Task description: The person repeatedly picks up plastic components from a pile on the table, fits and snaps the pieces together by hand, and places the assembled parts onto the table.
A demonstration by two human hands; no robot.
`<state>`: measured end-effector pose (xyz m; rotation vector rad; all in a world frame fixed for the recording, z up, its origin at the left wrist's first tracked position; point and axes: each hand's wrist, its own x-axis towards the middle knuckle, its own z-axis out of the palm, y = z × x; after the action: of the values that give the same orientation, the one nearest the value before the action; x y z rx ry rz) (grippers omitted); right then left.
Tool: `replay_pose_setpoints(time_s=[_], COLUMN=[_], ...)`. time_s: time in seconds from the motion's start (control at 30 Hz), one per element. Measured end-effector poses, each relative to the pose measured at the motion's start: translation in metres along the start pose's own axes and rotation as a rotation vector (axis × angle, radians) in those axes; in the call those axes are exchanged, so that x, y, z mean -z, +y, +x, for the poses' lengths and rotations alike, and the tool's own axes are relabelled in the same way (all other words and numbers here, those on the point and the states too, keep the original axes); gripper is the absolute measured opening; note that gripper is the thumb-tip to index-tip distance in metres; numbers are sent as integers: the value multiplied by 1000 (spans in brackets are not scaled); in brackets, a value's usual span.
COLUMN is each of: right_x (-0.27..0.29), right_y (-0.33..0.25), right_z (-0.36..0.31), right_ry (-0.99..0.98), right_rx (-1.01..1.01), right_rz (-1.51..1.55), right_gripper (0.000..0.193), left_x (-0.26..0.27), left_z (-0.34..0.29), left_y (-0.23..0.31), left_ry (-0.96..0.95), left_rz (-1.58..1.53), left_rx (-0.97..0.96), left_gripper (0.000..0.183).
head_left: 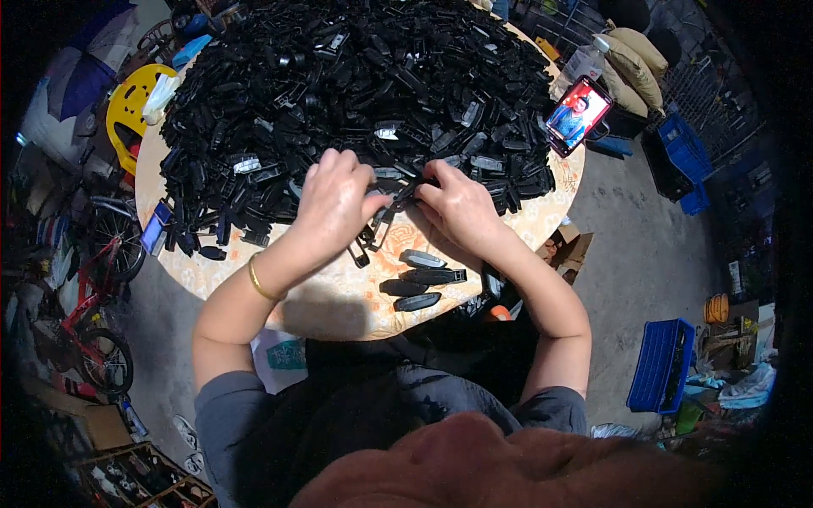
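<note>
A large heap of small black plastic pieces (364,93), elongated and some with grey faces, covers most of the round table. At the heap's near edge, my left hand (332,203) is closed, thumb and fingers curled together; what it grips is hidden. Close to its right, my right hand (461,207) pinches a black plastic piece (405,196) between thumb and fingertips. A few dark pieces lie below the left thumb. Several rounded black and grey pieces (421,277) sit apart on the patterned tablecloth (339,292), nearer to me.
A phone with a lit screen (579,115) stands at the table's right edge. Another phone-like blue object (156,227) lies at the left edge. A yellow plastic chair (127,110) is at the far left, a red bicycle (89,326) below it. Blue crates (660,364) stand on the floor at right.
</note>
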<state>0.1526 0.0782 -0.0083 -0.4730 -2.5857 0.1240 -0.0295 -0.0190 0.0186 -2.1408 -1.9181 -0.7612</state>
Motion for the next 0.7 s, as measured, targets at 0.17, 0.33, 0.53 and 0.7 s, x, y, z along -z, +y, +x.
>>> replay_pose_setpoints(time_s=[0.17,0.33,0.53,0.7], right_x=[-6,-8,6,2], right_y=[5,7,1,-6], right_z=[1,1,3,3], right_ry=[19,26,257,302], right_rx=[101,183,60,-8], right_rz=[36,-33,239,422], right_gripper=[13,19,26,24], left_x=[-7,-9,-13,-17], left_z=[-2,2,8,7], left_y=[-6,-5,-4,-1], left_ry=[-121,50,-120,-227], left_rz=[9,-179,-999,-1698], left_rx=[0,-4,414,663], left_gripper=[22,21,20,37])
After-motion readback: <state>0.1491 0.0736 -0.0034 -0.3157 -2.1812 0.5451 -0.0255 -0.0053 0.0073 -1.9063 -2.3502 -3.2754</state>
